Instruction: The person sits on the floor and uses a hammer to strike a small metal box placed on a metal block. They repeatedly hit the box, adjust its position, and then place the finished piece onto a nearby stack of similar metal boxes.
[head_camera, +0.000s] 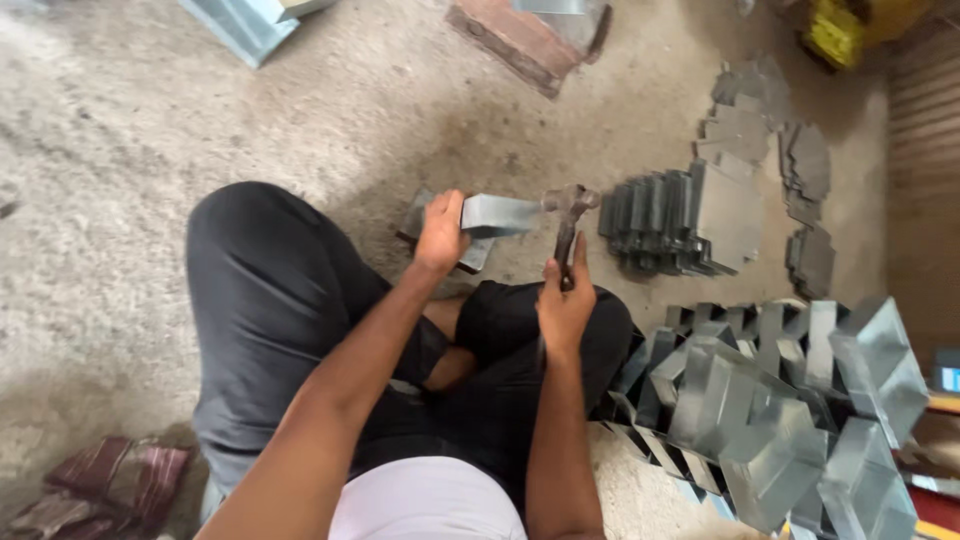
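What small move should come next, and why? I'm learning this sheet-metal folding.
Probably a short downward tap: the right hand grips the dark metal hammer with its head at the edge of the grey folded sheet-metal piece, which the left hand pins to the concrete floor.

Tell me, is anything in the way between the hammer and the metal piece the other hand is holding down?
Nothing visible. The right hand grips the hammer, whose head sits right at the end of the folded metal piece. The left hand presses on the piece's other end, clear of the hammer head.
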